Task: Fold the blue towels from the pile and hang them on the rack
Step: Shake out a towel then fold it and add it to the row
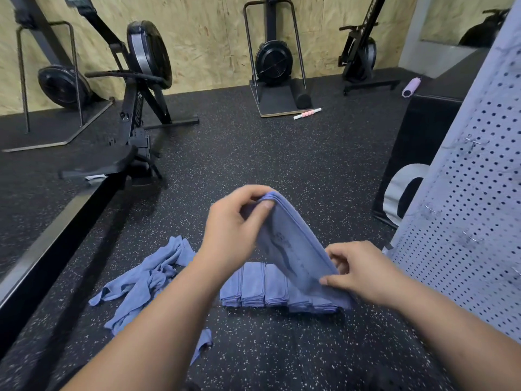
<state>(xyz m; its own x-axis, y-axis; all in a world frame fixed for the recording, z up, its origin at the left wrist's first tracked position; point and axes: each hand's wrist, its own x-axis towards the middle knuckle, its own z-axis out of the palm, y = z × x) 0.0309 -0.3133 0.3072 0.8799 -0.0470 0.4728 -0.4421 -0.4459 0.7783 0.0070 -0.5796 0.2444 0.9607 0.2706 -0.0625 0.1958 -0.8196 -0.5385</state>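
Rubber floor [282, 153], black and speckled, carries everything. A perforated rack panel [465, 221] rises at the right, within easy reach by the look of it. The rowing machine [141, 80] stands well apart on the left and should not interfere. Loose blue towels [146, 280] lie crumpled left of a row of folded stacks [253, 286]. Above those stacks hangs the folded towel [293, 244]. It looks soft, light and limp, likely to sag unless taken at its corners. The left grip [234, 230] pinches its upper corner, fingers curled; the right grip [358, 272] pinches its lower edge.
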